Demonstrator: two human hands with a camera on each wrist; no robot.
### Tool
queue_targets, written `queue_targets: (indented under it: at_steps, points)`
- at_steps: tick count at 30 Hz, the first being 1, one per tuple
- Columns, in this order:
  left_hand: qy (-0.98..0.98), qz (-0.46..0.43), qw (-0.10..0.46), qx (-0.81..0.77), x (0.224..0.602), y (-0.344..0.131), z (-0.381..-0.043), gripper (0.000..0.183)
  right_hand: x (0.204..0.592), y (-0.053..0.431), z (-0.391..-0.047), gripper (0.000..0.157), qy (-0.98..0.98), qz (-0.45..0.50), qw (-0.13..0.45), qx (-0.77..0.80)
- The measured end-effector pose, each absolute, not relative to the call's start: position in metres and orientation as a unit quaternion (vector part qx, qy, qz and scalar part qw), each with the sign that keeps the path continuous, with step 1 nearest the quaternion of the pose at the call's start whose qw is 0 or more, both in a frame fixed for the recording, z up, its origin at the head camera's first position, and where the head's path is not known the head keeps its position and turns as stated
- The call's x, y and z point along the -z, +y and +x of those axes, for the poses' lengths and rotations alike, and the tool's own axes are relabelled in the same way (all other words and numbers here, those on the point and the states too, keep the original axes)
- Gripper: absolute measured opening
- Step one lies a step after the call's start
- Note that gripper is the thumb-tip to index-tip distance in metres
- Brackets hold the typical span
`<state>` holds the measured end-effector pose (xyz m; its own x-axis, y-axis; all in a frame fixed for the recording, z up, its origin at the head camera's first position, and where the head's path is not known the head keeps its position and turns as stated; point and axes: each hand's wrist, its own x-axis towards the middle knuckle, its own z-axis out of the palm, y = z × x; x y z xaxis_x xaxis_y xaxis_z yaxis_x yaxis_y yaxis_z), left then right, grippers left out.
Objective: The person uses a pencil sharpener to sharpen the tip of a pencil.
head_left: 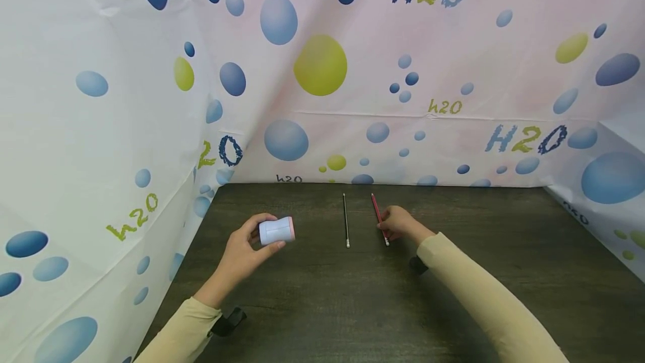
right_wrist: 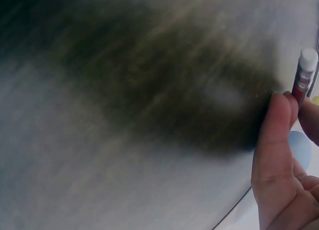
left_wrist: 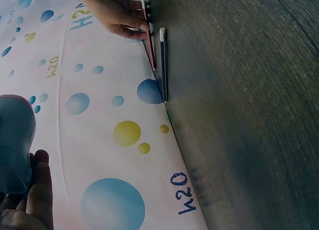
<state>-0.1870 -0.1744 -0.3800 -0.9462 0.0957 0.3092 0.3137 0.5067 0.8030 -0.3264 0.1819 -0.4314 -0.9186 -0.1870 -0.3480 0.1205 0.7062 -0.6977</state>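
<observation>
My left hand [head_left: 244, 254] grips a small light-blue, cup-like container [head_left: 275, 231], tipped on its side with its pink-edged end facing right. In the left wrist view, the container [left_wrist: 16, 140] has a waisted body, and fingers curl beneath it. Farther right, my right hand [head_left: 398, 223] pinches a red pencil [head_left: 376, 208] toward its eraser end. The right wrist view shows the pencil's white eraser [right_wrist: 308, 59] and metal band poking out past the thumb and finger. Between the two hands, a black pencil [head_left: 346, 222] lies on the table, its eraser end toward me.
The dark wood-grain table [head_left: 322, 301] ends at a white backdrop [head_left: 353, 111] printed with blue and green dots and H2O lettering. The backdrop also rises along the left and right sides. A dark wrist device [head_left: 228, 322] sits at my left sleeve.
</observation>
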Motion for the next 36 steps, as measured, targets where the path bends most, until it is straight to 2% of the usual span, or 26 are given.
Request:
queue_targets:
  at_steps: [9,22,36]
  points:
    - [-0.858,-0.121,0.112,0.486,0.381,-0.175,-0.188,0.045,0.428,0.178,-0.325,0.034,0.912,-0.031,0.185,0.364]
    - [-0.859,-0.117,0.111,0.485,0.38,-0.176,-0.188,0.045,0.43,0.178,-0.327,0.038,0.918,-0.023,0.174,0.356]
    - [-0.854,-0.117,0.114,0.493,0.382,-0.177,-0.186,0.045,0.416,0.2,-0.316,0.043,0.843,0.012,0.21,0.494]
